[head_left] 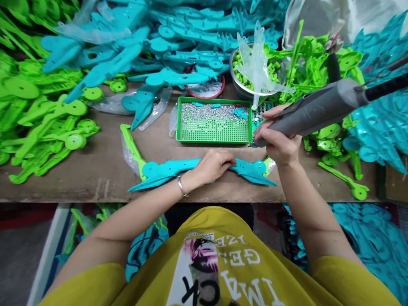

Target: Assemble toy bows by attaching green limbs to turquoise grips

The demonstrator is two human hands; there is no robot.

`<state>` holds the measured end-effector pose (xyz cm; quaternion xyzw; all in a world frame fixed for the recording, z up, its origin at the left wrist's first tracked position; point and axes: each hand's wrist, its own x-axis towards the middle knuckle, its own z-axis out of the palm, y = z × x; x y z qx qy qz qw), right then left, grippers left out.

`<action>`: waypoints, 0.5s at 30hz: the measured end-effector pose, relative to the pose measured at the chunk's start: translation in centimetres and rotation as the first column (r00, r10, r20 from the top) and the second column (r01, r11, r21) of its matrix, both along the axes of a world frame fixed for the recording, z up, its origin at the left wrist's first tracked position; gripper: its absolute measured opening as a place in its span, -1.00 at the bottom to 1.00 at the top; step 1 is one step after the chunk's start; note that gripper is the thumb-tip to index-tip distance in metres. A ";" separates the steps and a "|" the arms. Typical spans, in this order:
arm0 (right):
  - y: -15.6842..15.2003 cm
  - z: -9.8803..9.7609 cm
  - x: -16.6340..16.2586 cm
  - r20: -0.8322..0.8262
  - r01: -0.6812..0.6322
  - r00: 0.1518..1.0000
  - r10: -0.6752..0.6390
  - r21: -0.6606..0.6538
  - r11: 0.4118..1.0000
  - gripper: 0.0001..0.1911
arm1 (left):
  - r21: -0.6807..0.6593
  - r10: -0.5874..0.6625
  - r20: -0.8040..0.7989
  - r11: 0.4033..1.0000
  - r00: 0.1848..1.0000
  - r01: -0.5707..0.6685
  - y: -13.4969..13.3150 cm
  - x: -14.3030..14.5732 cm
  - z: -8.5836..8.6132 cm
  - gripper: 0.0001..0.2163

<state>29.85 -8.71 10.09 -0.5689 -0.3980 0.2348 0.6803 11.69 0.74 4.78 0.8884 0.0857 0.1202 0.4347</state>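
A long teal plastic bow-shaped piece (172, 168) lies along the table's front, with a lime green limb (132, 146) joined at its left end and another green part showing at its right end. My left hand (215, 165), a metal bangle at its wrist, rests over the middle of this piece with fingers curled onto it. In my right hand (282, 144) is a grey power screwdriver (314, 110), held at a slant with its cable trailing off to the right. The screwdriver's tip points down left, near the right end of a green perforated tray (216, 141).
Small metal screws (207, 112) fill the tray's far half. Behind it stand a red-rimmed dish (205, 90) and a metal bowl (236, 80) of green pieces. Heaps of green parts (47, 114) and teal parts (191, 34) surround the work area.
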 end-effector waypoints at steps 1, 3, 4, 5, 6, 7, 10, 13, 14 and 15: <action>0.0 -0.1 0.0 0.000 0.004 1.000 -0.004 -0.019 1.000 -0.55 | 0.003 0.010 -0.006 1.000 1.000 -0.010 0.0 0.0 0.0 -0.86; 0.0 -0.3 0.0 -0.001 0.007 1.000 -0.007 -0.047 0.999 -0.51 | 0.014 0.038 -0.019 0.999 0.999 -0.038 -0.2 0.0 0.0 -0.87; 0.1 -0.4 0.0 -0.002 0.006 1.000 -0.006 -0.053 0.999 -0.50 | 0.021 0.050 -0.025 0.999 0.998 -0.049 -0.4 -0.1 0.0 -0.88; 0.1 -0.4 0.0 -0.004 0.001 1.000 -0.001 -0.054 0.999 -0.50 | 0.031 0.057 -0.031 0.998 0.998 -0.056 -0.5 -0.1 0.0 -0.88; 0.2 -0.5 -0.1 -0.005 -0.006 1.000 0.006 -0.051 0.999 -0.51 | 0.042 0.060 -0.035 0.997 0.998 -0.059 -0.6 -0.1 0.0 -0.88; 0.4 -0.5 -0.1 -0.003 -0.015 1.000 0.015 -0.045 0.999 -0.52 | 0.058 0.059 -0.038 0.997 0.998 -0.056 -0.7 -0.1 0.0 -0.88; 1.2 -0.5 -0.3 0.007 -0.033 0.999 0.033 -0.028 0.999 -0.54 | 0.128 0.028 -0.034 0.991 0.999 -0.024 -0.9 -0.2 -0.1 -0.85; 2.6 -0.6 -0.7 -0.003 -0.021 1.000 0.021 0.001 1.000 -0.56 | 0.248 -0.027 -0.015 0.968 1.000 0.029 -1.0 -0.5 -0.3 -0.81; 3.1 -0.6 -0.8 -0.009 -0.015 1.000 0.015 0.018 1.000 -0.57 | 0.305 -0.041 -0.009 0.951 0.999 0.042 -1.1 -0.6 -0.3 -0.80; 3.7 -0.8 -0.9 -0.013 -0.009 1.000 0.009 0.038 0.999 -0.58 | 0.370 -0.047 -0.003 0.928 0.999 0.045 -1.3 -0.8 -0.3 -0.79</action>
